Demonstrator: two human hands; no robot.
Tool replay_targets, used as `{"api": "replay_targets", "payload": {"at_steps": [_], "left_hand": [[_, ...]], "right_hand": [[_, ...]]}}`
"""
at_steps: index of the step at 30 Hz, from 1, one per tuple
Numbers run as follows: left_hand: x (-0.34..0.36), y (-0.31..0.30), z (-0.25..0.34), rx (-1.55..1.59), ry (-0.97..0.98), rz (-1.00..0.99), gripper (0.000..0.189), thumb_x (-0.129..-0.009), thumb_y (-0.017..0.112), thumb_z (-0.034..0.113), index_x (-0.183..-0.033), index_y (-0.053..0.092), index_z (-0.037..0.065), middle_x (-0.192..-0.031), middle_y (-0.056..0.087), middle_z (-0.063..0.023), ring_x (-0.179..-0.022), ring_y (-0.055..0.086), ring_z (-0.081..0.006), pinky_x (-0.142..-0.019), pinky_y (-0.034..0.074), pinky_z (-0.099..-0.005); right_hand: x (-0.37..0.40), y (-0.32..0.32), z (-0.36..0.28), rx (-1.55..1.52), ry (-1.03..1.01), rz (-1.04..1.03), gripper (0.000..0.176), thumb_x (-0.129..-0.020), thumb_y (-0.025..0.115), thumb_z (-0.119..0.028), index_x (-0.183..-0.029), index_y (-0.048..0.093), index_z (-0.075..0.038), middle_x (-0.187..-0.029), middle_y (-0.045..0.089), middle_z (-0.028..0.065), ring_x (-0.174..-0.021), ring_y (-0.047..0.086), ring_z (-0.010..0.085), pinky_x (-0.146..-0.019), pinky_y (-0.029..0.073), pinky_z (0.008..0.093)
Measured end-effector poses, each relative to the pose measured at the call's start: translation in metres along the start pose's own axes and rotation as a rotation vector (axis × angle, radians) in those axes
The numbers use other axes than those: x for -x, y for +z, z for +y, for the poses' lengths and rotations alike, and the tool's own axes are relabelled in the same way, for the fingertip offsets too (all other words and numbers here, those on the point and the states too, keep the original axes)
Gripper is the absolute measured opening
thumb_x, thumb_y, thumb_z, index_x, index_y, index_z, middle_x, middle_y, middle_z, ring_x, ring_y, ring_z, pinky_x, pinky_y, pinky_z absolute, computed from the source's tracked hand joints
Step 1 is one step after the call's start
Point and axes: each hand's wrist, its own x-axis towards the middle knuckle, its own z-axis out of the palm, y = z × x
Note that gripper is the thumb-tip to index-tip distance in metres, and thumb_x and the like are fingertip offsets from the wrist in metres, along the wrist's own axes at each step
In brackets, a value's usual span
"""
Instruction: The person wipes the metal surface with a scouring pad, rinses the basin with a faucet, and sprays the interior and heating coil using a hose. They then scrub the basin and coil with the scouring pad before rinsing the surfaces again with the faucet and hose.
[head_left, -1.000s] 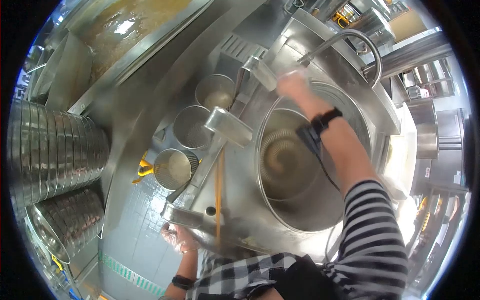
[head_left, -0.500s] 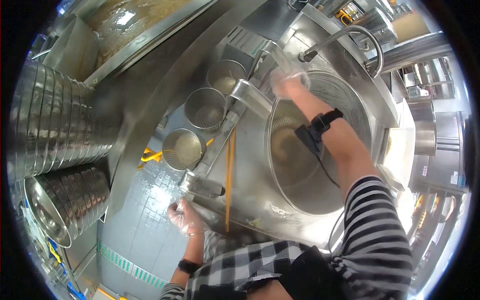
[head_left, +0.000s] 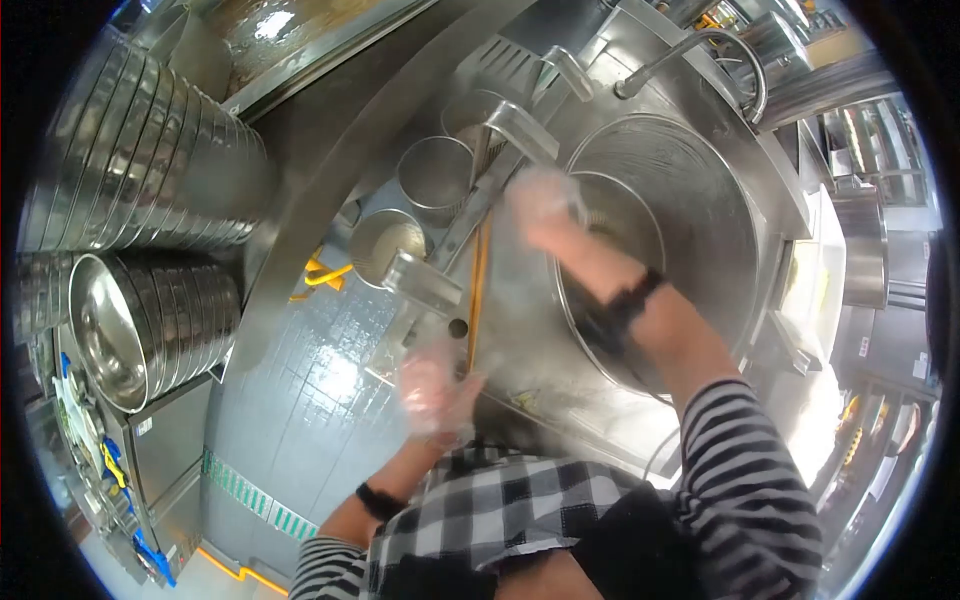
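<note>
- Head view: the gloved right hand (head_left: pixel 545 205), blurred, hovered mid-frame at the big pot's (head_left: pixel 700 190) rim, just beside a strainer handle (head_left: pixel 522 128); I couldn't tell its grip.
- The left hand (head_left: pixel 435 395), blurred too, was below centre near the chopsticks (head_left: pixel 477 290); grip unclear.
- Steel bowls (head_left: pixel 150 180) sat stacked at upper left.

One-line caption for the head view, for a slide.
Gloved right hand at the rim of the big steel pot, left hand near the chopsticks, strainer baskets alongside.

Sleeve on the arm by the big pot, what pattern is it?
The sleeve has black-and-white stripes; head view.
</note>
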Motion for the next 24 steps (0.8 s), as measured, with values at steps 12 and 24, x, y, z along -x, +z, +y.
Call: {"api": "replay_targets", "payload": {"at_steps": [12,24], "left_hand": [[0.063,0.054,-0.095,0.109,0.247,-0.104,0.036,-0.090,0.037,0.016,-0.125,0.042,0.008,-0.077,0.059,0.0025,-0.053,0.051,-0.0120,-0.049,0.046,-0.0228],[0.153,-0.023,-0.148,0.451,-0.480,-0.102,0.042,-0.084,0.042,-0.003,-0.126,0.044,0.005,-0.118,0.053,-0.0096,-0.106,0.052,-0.0186,-0.091,0.038,-0.0288]], "right_hand": [[0.072,0.033,-0.043,0.262,-0.314,0.074,0.021,-0.086,0.044,-0.018,-0.100,0.058,-0.011,-0.106,0.054,0.0151,-0.098,0.053,0.0269,-0.083,0.041,0.0397],[0.127,0.026,-0.089,-0.074,-0.260,-0.009,0.021,-0.083,0.047,-0.017,-0.101,0.053,-0.008,-0.100,0.053,0.0128,-0.095,0.052,0.0267,-0.080,0.044,0.0391]]}}
